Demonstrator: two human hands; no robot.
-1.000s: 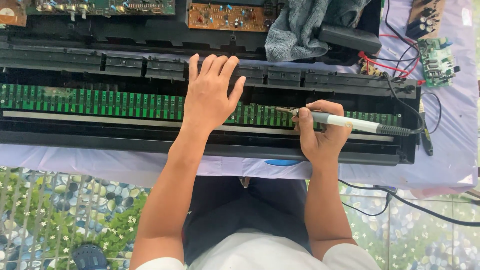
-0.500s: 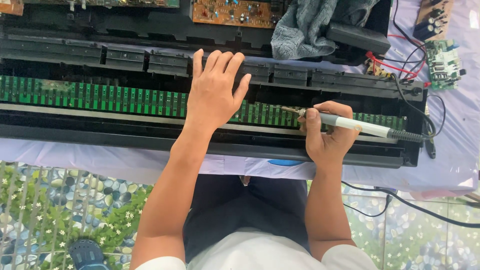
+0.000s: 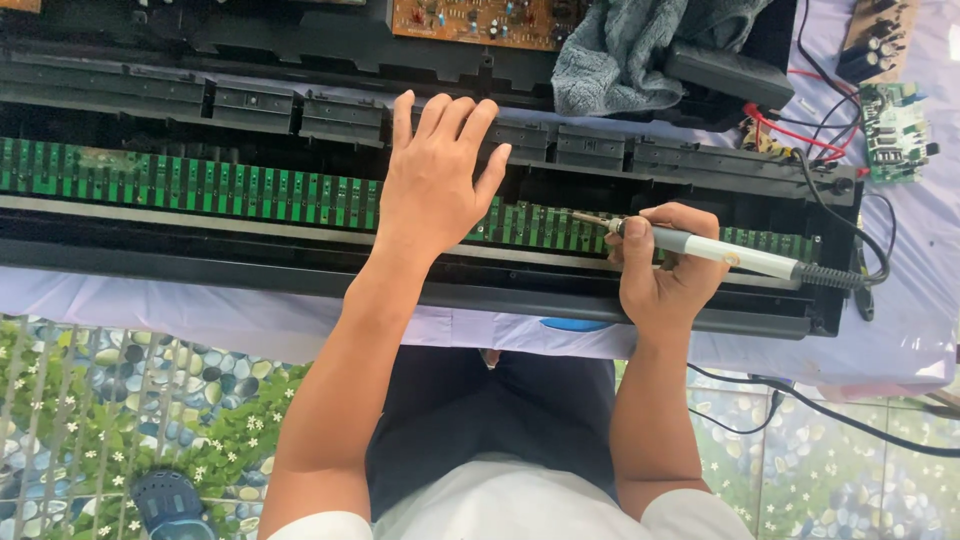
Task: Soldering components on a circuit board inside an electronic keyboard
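Soldering iron over an opened keyboard's green contact board

The left hand [image 3: 435, 185] is lying flat, fingers spread, on the long green circuit board [image 3: 200, 190] inside the black casing [image 3: 250, 270]. The right hand [image 3: 665, 270] is pinching a white-handled soldering iron [image 3: 715, 250], fingers clamped on its barrel, metal tip pointing left just above the board's striped contacts.
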